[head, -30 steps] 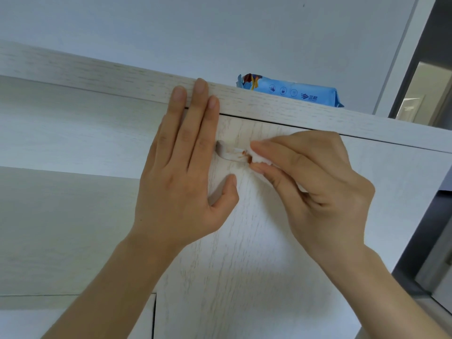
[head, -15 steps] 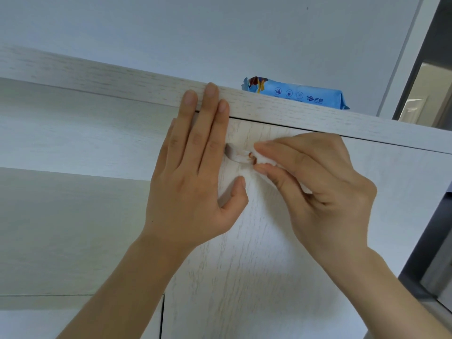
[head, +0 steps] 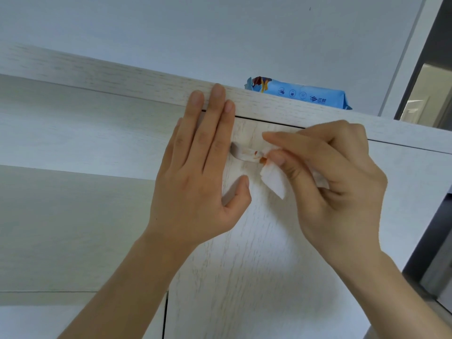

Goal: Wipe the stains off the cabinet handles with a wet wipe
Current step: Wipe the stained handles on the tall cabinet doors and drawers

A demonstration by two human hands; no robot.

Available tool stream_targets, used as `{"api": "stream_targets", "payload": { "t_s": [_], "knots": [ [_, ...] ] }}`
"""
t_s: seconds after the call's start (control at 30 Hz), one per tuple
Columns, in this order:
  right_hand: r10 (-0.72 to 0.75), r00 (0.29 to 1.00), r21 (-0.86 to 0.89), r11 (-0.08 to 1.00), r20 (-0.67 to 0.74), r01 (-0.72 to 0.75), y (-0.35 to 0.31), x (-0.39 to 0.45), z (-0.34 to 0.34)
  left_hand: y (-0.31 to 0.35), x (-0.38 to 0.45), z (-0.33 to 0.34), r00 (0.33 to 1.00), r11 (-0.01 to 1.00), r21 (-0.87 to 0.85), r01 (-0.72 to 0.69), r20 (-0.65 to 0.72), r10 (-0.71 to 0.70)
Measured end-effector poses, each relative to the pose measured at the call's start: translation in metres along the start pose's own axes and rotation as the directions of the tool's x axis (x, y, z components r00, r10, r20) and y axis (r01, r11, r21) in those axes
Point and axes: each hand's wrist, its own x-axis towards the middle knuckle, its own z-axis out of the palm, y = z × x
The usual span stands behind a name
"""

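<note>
Left hand flat, fingers straight, pressed on the door — likely steadying it. Right hand pinching a folded wipe against the handle, right at its orange stain — scrubbing unfinished. Pack atop the cabinet.

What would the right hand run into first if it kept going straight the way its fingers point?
Most likely the stained cabinet handle: the right hand, pinching the wet wipe, points left along it. Beyond sits the left hand, flat on the door.
</note>
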Motion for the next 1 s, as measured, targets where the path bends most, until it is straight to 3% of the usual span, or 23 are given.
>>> {"api": "stream_targets", "payload": {
  "t_s": [0.33, 0.67, 1.0],
  "knots": [
    [-0.187, 0.976, -0.127, 0.971, 0.114, 0.201, 0.017, -0.005, -0.001, -0.001, 0.0, 0.0, 1.0, 1.0, -0.007, 0.005, 0.004, -0.005],
    [-0.142, 0.989, 0.001, 0.99, 0.037, 0.142, 0.012, -0.005, -0.001, -0.001, -0.001, 0.001, 1.0, 1.0, -0.01, 0.008, -0.001, -0.008],
    [-0.118, 0.993, -0.003, 0.993, 0.03, 0.118, 0.012, -0.008, -0.004, -0.002, -0.001, -0.001, 1.0, 0.999, -0.043, 0.005, 0.008, -0.005]
  ]
}}
